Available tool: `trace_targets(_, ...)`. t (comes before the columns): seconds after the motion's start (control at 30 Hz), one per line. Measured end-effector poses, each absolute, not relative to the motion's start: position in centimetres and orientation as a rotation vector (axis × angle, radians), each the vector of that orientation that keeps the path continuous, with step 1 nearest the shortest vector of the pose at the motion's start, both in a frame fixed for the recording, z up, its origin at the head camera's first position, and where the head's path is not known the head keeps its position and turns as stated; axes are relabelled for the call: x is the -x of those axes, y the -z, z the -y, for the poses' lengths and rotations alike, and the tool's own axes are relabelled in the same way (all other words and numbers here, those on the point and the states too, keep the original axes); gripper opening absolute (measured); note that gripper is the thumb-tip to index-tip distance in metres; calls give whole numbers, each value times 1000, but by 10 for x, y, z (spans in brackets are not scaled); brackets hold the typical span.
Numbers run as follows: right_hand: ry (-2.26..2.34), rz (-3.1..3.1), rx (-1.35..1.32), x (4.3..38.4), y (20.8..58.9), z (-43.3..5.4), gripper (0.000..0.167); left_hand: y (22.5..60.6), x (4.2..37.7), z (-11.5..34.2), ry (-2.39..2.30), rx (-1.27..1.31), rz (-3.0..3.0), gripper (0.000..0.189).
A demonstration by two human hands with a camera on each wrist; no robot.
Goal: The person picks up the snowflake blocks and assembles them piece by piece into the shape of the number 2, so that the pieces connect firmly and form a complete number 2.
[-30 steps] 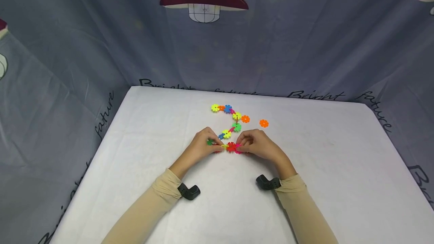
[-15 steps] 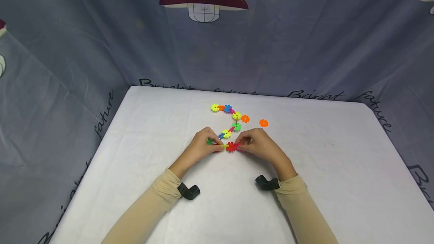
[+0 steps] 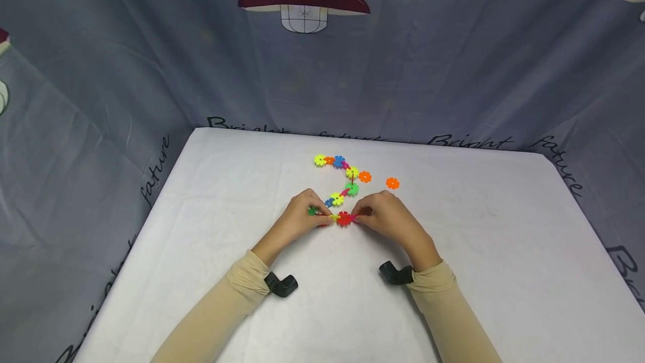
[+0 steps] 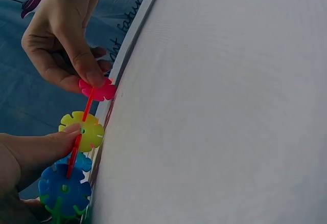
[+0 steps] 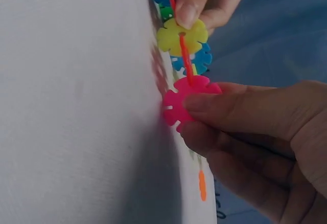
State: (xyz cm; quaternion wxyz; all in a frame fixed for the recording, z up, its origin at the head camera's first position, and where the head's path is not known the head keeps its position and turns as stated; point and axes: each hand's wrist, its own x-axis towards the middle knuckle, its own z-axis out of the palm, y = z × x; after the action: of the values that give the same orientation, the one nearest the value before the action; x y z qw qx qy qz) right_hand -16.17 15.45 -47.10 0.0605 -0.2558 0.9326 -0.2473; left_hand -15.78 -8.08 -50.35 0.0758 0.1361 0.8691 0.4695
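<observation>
My left hand (image 3: 300, 213) pinches a yellow notched, flower-shaped plastic disc (image 5: 168, 39) between thumb and finger. In my right hand (image 3: 388, 216) a pink disc (image 5: 175, 104) is held between thumb and fingertips. Joining the two is a red disc (image 3: 344, 218), which looks edge-on in both wrist views. Past the yellow one, the chain goes on with another red disc and a blue disc (image 4: 65, 188) by my left hand. A curved row of linked discs continues beyond the hands, with a yellow-green disc (image 3: 337, 199) and a green disc (image 3: 352, 189) in it.
Two orange discs, a nearer one (image 3: 365, 176) and a separate one (image 3: 392, 183), lie on the white table (image 3: 478, 240) right of the row. The row's far end is a yellow disc (image 3: 319, 160). A grey printed curtain (image 3: 428, 60) surrounds the table's back and sides.
The pink disc in my right fingers has turned from showing its face to nearly edge-on in the head view. My left hand keeps its place on the yellow disc.
</observation>
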Motion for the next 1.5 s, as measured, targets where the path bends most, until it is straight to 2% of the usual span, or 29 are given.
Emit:
trace_targets(0.23,731,-2881,889,159,474,-149,11,503,158,81,-1433,-422,-2628,6)
trace_targets(0.77,922,-2726,728,165,475,-157,8,502,158,81,-1428,-404,-2602,6)
trace_targets(1.03,1040,-2981,520,171,468,-179,25,502,157,81,-1426,-383,-2575,6)
trace_targets(1.33,884,-3069,244,179,474,-198,49,503,157,82,-1433,-369,-2571,6)
trace_targets(1.4,808,-3025,270,181,479,-201,51,503,157,82,-1431,-370,-2567,6)
trace_targets(1.5,736,-2973,359,183,485,-205,44,503,158,82,-1431,-371,-2564,6)
